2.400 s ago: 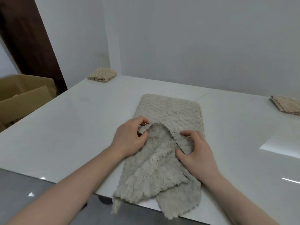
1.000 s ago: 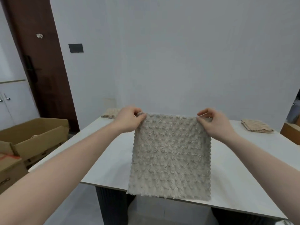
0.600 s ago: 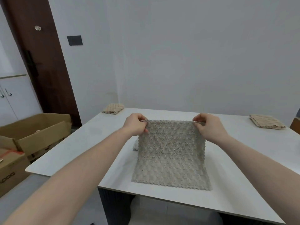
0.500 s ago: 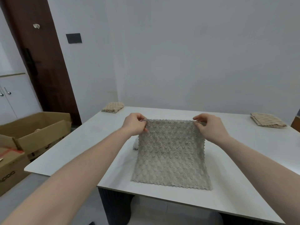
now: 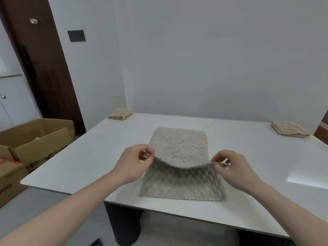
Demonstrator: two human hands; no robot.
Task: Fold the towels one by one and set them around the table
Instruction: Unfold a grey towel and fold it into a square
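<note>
Lowered since half a second ago — grey towel (image 5: 179, 157) now draped with its far half flat on the white bench (image 5: 88, 157) and its near half hanging from a raised ridge down to the bench's front edge, where the scalloped hem lies. Earlier held up as an upright sheet by its top corners; now laid back and sagging in the middle between the two grips. Left hand (image 5: 134, 162) pinching the ridge's left end between thumb and curled fingers, just above the bench. Right hand (image 5: 230, 166) pinching the right end the same way, fingers curled, a little fabric poking out past the fingertips. Both forearms bare, reaching in from the near side.

Two folded tan towels on the bench already — one (image 5: 121, 113) at the far left corner, one (image 5: 290, 130) at the far right corner, both well apart from the grey one. Open cardboard boxes (image 5: 35, 137) on the floor to the left, beside a dark wooden door (image 5: 40, 64).
</note>
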